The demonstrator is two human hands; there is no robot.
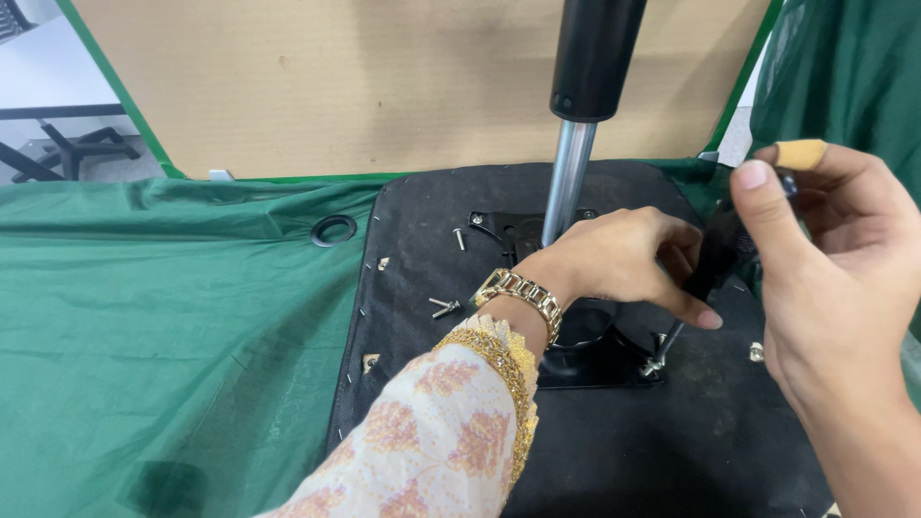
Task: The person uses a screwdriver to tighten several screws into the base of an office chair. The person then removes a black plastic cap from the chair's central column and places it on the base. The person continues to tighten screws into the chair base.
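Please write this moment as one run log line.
left hand: on screwdriver shaft | right hand: grips screwdriver handle | tip: at bolt on chair base plate | loose screws on seat underside

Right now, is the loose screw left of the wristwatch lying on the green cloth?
No, the loose screw lies on the black seat underside, apart from the green cloth.

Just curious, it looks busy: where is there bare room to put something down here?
The green cloth left of the black seat base lies bare. Crowded: around the metal column, both hands and the loose screws.
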